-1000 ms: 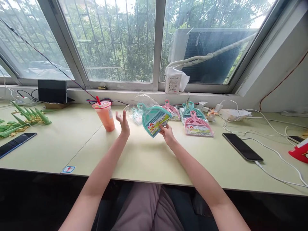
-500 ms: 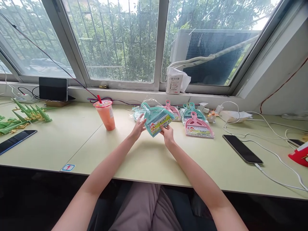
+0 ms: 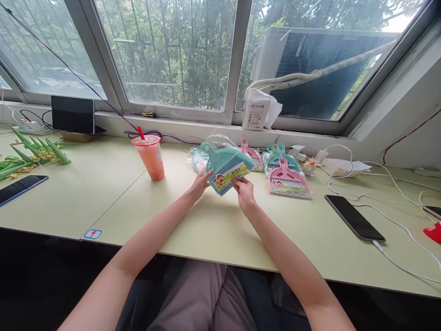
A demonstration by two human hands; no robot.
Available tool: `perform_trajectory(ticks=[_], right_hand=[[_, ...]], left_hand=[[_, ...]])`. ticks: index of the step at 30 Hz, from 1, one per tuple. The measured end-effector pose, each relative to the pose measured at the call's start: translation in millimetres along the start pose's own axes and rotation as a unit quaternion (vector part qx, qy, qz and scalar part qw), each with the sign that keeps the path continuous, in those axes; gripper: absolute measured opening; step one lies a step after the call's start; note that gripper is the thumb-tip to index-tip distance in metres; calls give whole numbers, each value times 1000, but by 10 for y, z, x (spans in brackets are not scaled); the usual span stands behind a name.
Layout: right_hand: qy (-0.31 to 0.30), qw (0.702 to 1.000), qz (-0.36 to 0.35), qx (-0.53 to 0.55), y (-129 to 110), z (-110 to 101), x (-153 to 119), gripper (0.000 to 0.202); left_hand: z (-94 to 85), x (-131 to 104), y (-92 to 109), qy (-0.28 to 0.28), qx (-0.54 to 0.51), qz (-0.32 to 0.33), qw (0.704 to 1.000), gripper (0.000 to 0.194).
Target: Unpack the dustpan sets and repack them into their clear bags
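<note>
A teal dustpan-and-brush set (image 3: pixel 225 169) in clear plastic, with a yellow and green label, is held tilted above the table. My left hand (image 3: pixel 200 183) grips its left edge, fingers partly behind it. My right hand (image 3: pixel 244 189) pinches its lower right edge near the label. Just behind it, a wrapped light-teal set (image 3: pixel 199 158) and a wrapped pink set (image 3: pixel 251 154) lie on the table. To the right, a front pink set (image 3: pixel 290 181) rests before a teal set (image 3: pixel 283 160).
A cup of orange-pink drink (image 3: pixel 150 158) stands left of my hands. Phones (image 3: pixel 354 217) (image 3: pixel 22 188) lie on both sides, with white cables at right. A tablet (image 3: pixel 73 115) and green woven pieces (image 3: pixel 37 151) are at far left.
My left hand has closed on the teal set's left edge, where its fingers were spread before. The view has shifted slightly, and the set is turned a little.
</note>
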State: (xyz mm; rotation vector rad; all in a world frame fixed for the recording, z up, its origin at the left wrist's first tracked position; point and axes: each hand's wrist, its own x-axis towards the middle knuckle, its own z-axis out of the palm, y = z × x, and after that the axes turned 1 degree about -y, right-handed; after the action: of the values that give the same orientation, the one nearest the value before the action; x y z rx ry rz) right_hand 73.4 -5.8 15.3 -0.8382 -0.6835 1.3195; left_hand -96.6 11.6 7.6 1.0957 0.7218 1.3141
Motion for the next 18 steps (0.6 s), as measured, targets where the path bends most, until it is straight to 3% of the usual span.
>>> perform_trajectory(ticks=[7, 14, 18], right_hand=[[-1, 1000, -15, 22, -52, -58, 40, 21], [-1, 998, -19, -54, -63, -46, -9, 22], [16, 992, -15, -121, -124, -45, 6, 27]], left_hand=[[116, -44, -43, -45, 39, -32, 998, 60], [119, -74, 12, 13, 107, 4, 994, 68], [127, -83, 9, 17, 126, 9, 992, 69]])
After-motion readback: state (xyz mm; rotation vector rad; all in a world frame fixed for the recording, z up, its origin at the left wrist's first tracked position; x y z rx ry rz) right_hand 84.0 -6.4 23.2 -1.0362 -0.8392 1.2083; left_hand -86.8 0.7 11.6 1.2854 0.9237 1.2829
